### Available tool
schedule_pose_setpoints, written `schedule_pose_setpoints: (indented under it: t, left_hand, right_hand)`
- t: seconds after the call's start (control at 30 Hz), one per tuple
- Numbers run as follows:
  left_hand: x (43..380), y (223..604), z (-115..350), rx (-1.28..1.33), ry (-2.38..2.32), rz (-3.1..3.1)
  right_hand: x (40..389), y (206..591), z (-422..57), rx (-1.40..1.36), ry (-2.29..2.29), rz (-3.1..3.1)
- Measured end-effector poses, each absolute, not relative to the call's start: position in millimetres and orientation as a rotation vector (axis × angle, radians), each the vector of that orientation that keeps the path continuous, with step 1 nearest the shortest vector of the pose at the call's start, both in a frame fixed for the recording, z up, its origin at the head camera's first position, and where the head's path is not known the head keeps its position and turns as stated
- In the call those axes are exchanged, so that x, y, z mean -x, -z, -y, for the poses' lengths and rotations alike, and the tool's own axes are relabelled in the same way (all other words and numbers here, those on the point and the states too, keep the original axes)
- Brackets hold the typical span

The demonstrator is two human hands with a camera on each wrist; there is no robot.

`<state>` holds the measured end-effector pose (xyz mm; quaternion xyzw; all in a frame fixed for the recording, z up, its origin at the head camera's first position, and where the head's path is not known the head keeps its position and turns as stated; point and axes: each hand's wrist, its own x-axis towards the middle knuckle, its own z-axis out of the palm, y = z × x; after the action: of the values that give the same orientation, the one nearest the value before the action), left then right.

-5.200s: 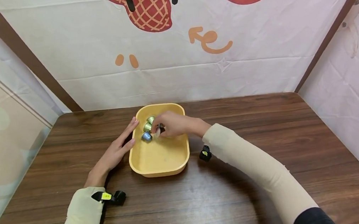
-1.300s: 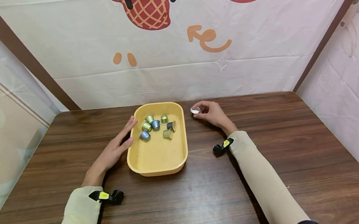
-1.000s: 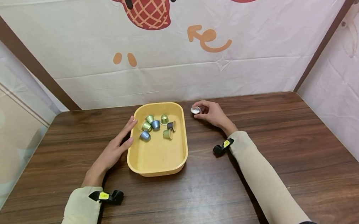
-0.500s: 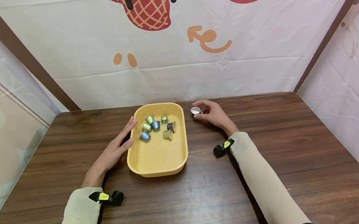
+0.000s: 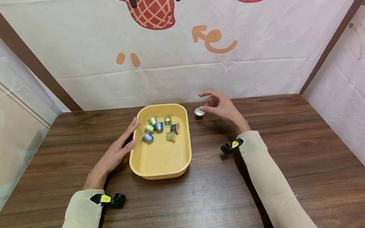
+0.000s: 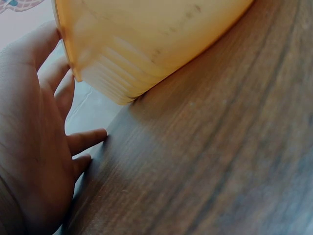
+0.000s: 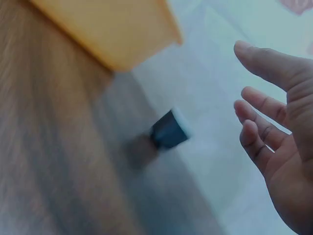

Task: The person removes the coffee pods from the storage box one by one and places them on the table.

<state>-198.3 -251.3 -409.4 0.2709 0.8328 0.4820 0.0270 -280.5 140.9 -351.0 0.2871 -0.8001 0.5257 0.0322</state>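
A dark coffee capsule with a pale lid stands lid-up on the table, just right of the yellow tub. My right hand hovers beside that capsule, fingers apart and holding nothing; the right wrist view shows a gap between them. Along the tub's left rim rests my left hand, its fingers extended and touching the wall. Inside the tub lie several capsules: blue ones such as the blue capsule, green ones such as the green capsule, and a dark capsule.
The brown wooden table reaches back to a white printed curtain. Each wrist carries a small black camera, one being the left camera over the sleeve.
My right hand took a dark capsule from the tub, stood it on the table to the right, then let go and drew back up and right. My left hand stays at the tub.
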Motion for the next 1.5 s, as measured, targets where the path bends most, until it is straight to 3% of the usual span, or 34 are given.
schedule_pose_setpoints:
  t: [0.3,0.8,1.5]
  left_hand:
    - [199,410,252,-0.845,-1.486,-2.571]
    - [199,410,253,-0.852,-1.500,-2.568]
    - [181,383,241,-0.865,-1.520,-2.544]
  right_hand:
    - [268,324,-119,-1.211,-1.419,2.341]
    - [282,341,-76,-1.770,-1.054,2.271]
    - [272,336,-40,-1.989,-0.625,2.648]
